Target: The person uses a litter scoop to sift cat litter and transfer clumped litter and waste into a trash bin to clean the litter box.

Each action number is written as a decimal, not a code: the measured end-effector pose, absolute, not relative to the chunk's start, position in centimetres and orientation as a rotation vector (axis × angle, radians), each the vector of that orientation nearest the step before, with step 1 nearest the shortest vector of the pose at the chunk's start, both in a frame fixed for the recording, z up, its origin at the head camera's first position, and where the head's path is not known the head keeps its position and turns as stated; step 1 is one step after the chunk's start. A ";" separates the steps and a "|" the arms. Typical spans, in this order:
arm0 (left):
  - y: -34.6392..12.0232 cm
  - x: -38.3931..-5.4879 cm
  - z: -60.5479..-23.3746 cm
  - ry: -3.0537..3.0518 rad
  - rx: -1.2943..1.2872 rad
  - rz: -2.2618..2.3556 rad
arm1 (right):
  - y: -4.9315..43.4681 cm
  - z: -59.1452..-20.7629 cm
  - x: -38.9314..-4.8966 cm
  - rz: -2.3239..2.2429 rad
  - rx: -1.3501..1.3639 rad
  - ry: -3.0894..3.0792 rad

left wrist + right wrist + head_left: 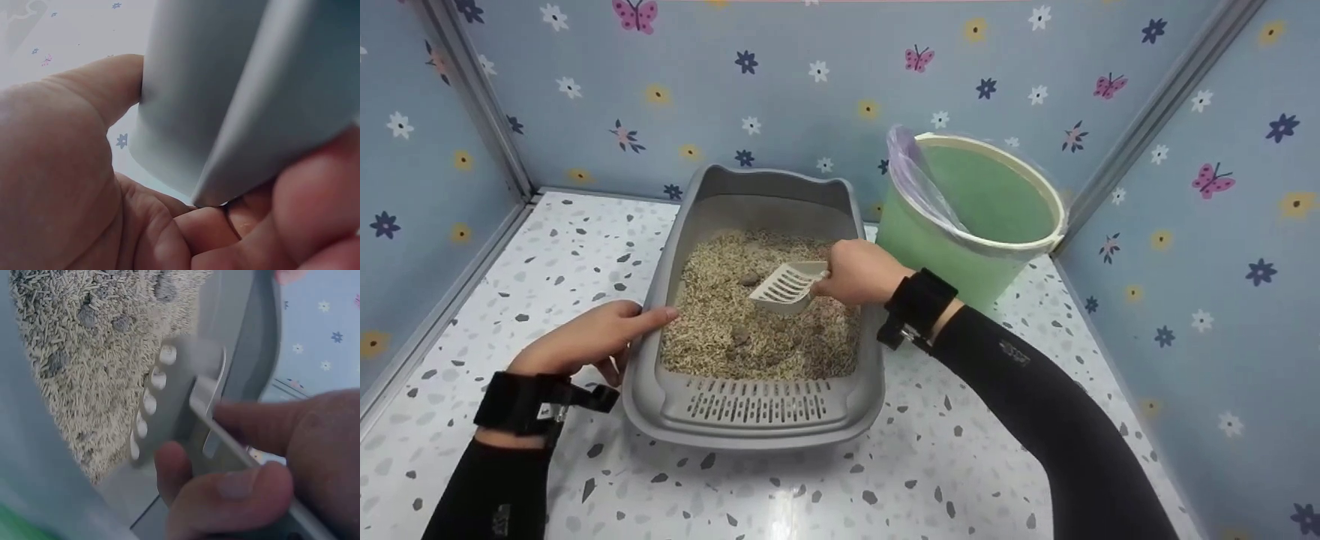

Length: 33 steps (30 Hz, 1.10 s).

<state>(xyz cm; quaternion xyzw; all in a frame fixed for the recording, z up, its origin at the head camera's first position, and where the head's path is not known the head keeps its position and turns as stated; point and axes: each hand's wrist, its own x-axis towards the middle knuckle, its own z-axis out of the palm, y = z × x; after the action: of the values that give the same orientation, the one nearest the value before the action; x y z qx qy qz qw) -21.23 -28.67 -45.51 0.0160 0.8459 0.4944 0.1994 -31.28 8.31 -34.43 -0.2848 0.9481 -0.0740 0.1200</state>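
A grey litter box (754, 431) filled with pellet litter (712, 322) stands on the speckled floor. My right hand (861, 271) grips a slotted beige litter scoop (789, 286) by its handle, over the litter. In the right wrist view, the scoop (174, 394) hangs above the pellets (107, 371), with fingers wrapped about the handle. At the box's left side my left hand (600, 334) holds the rim, thumb on top and fingers beneath. The left wrist view shows the grey rim (191, 101) between thumb and fingers. Several darker clumps (121, 323) lie among the pellets.
A green bin (945, 255) with a pale rim and a translucent purple bag (922, 176) over its edge stands at the back right, beside the box. Flower-patterned panels (810, 105) enclose the floor at the back and both sides. A perforated ledge (757, 401) forms the box's front.
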 end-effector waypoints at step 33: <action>-28.5 -20.8 -45.2 2.351 0.045 1.384 | 6.0 -28.8 -27.4 0.789 -1.002 2.528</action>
<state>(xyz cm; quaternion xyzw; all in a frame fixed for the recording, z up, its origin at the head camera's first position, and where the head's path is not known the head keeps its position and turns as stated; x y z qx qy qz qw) -20.83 -28.50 -45.19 0.0163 0.8434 0.4964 0.2051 -27.37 6.04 -28.76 -0.3495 0.8821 0.2753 0.1546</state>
